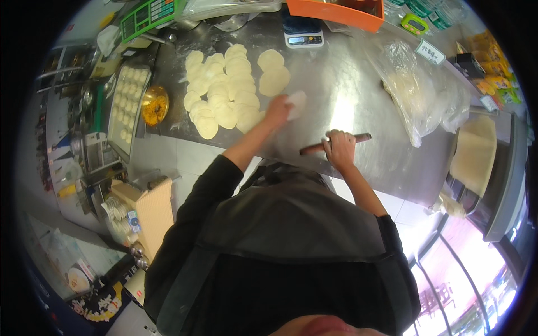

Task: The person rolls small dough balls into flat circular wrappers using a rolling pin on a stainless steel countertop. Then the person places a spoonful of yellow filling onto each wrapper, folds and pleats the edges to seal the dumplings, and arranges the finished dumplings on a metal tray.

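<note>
My left hand (279,111) holds the edge of a thin dough round (297,105), which is blurred, over the steel table (319,84). My right hand (341,147) is closed around a dark wooden rolling pin (362,137) near the table's front edge. Left of my left hand lie many flattened dough rounds (225,90), overlapping in rows. Two more rounds (274,80) lie just beyond that hand, one partly over the other. A metal bowl of orange filling (155,106) stands at the table's left, beside a tray (143,84) with rows of small dough balls.
A small digital scale (303,40) stands at the back, near an orange box (336,14) and a green scale (151,17). A clear plastic bag (410,84) lies on the right, with a green timer (414,24) behind. An opened cardboard box (156,210) is at lower left.
</note>
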A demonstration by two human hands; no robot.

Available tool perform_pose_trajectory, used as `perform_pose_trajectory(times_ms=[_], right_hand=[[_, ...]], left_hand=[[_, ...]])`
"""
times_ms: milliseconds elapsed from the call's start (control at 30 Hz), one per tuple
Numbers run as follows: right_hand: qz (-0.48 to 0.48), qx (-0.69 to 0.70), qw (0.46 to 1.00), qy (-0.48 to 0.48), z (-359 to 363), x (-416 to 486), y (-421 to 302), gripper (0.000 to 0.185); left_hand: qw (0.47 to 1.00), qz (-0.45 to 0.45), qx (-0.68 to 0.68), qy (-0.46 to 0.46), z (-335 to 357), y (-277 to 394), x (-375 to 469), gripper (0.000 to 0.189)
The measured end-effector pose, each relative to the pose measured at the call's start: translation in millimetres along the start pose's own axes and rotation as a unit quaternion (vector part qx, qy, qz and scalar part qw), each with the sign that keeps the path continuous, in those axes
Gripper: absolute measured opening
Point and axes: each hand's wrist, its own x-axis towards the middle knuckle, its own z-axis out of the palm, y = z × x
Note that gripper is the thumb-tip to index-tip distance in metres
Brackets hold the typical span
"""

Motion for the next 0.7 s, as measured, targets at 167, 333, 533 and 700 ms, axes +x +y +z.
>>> perform_pose_trajectory(times_ms=[167,333,533,700], right_hand=[[-0.202,0.064,0.975,-0.061,-39,-3,53,0.048],[-0.134,-0.039,0.99,-0.038,-47,36,91,0.03],[0.151,-0.077,0.978,0.12,-20,102,111,0.028],[0.201,-0.137,0.96,0.137,-23,155,125,0.028]], left_hand=[[0.97,0.03,0.226,0.085,-78,-21,-3,0.029],[0.99,-0.047,0.133,-0.011,-104,-35,-79,0.025],[0.995,-0.014,0.095,0.011,-106,-60,-145,0.019],[0.995,-0.029,0.091,0.028,-131,-76,-166,0.018]])
